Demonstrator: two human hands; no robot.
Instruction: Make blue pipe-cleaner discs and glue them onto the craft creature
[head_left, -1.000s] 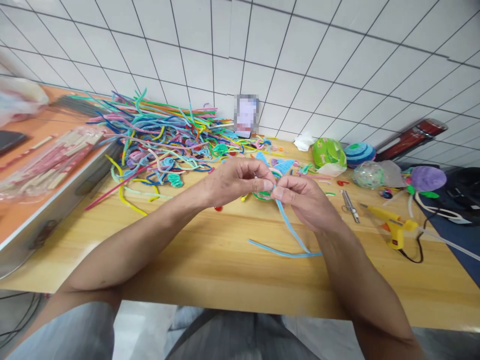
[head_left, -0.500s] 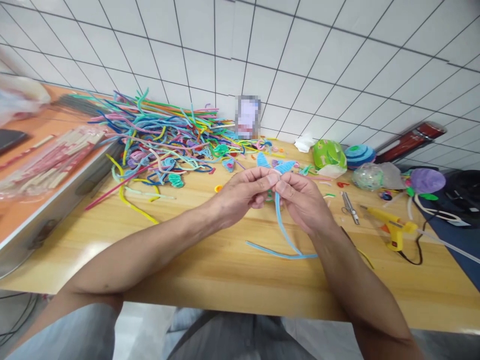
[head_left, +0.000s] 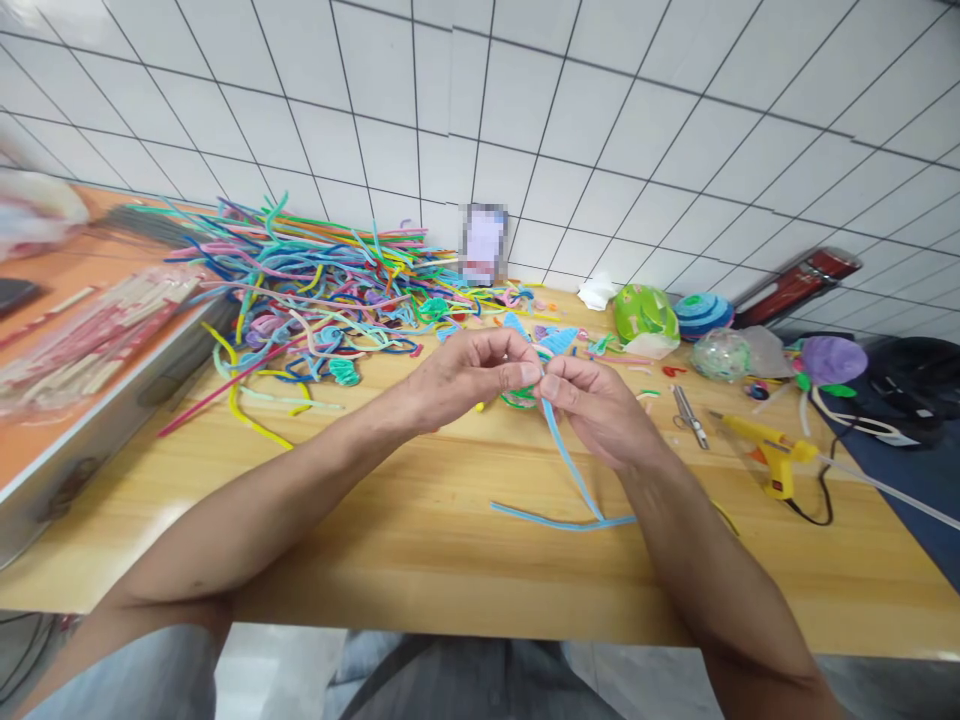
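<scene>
Left hand (head_left: 478,378) lowered, blue strip (head_left: 565,455) trailing below the grip.

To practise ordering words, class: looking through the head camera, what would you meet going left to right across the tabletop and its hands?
Clear packet of red-and-white sticks, bare left hand, bare right hand, slim silver metal tool, yellow plastic glue gun.

A slender, fuzzy light-blue stem (head_left: 566,455) is shown in gentle curvature, pinched at its upper end at the centre of the frame; its lower end is met by a second blue strip (head_left: 544,521), laid nearly horizontally on the wood at lower centre.
</scene>
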